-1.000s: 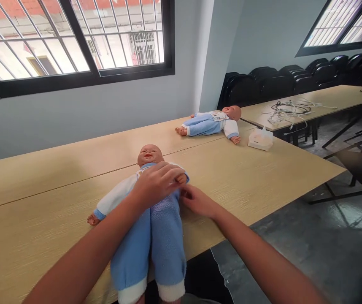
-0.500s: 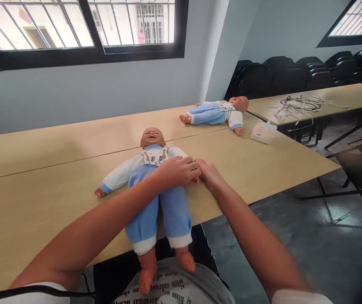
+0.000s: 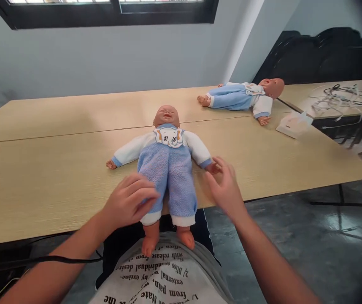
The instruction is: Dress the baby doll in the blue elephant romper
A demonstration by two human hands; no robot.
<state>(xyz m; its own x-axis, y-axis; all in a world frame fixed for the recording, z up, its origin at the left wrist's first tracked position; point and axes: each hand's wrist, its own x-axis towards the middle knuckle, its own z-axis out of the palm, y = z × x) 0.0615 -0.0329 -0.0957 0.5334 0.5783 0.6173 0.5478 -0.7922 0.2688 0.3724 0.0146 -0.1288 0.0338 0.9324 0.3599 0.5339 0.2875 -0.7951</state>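
A baby doll in a blue and white outfit lies on its back on the table, arms spread and feet over the near edge. An animal face decorates the outfit's chest. My left hand hovers over the doll's leg on the left, fingers loosely curled and apart from the thumb, with nothing in it. My right hand is beside the doll's hand on the right, thumb and fingers apart; whether it touches the doll's hand is hard to tell.
A second doll in the same outfit lies at the back right of the table. Near it stands a white tissue box. Tangled cables lie on another table, with stacked black chairs behind.
My left hand has moved from the doll's sleeve on the right back over its leg on the left. My right hand has opened. The camera view has tilted down.
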